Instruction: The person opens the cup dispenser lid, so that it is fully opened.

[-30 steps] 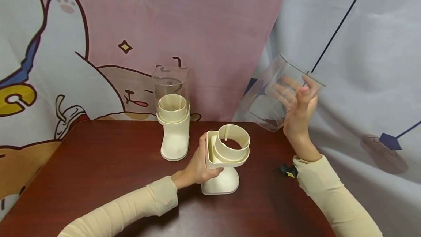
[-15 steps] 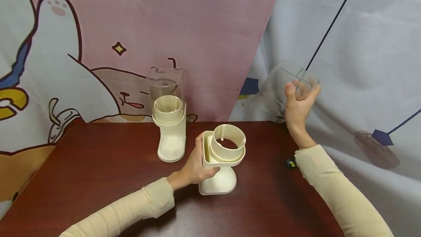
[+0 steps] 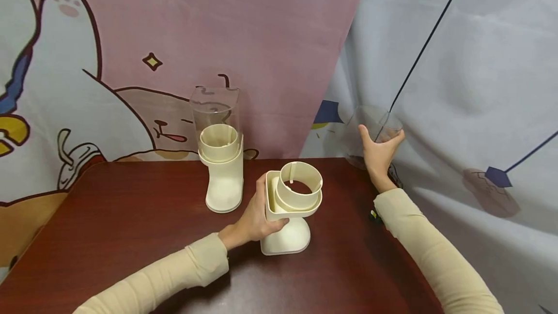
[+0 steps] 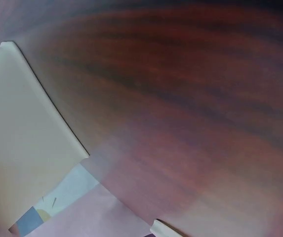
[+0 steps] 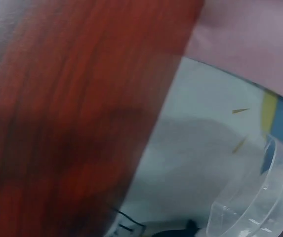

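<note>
My left hand (image 3: pixel 253 219) grips the side of a cream plastic dispenser stand (image 3: pixel 285 237), thumb along its front. The stand has a round collar on top, open upward, and its foot is on the table. Its pale side fills the left of the left wrist view. Up at the right, my right hand (image 3: pixel 379 159) holds a clear plastic container (image 3: pixel 370 116), thumb and fingers spread round its wall. In the right wrist view the clear container (image 5: pixel 247 210) shows at the lower right corner, beyond the table edge.
A second cream stand (image 3: pixel 224 188) with a clear container (image 3: pixel 214 110) on it stands at the back of the dark red table (image 3: pixel 144 212). A small black thing with a yellow mark (image 3: pixel 373 215) lies near my right sleeve. A printed curtain (image 3: pixel 279 62) hangs behind.
My right hand has turned and lowered slightly with the clear container, moving toward the table's back right corner. My left hand keeps its grip on the stand. The head view has shifted a little.
</note>
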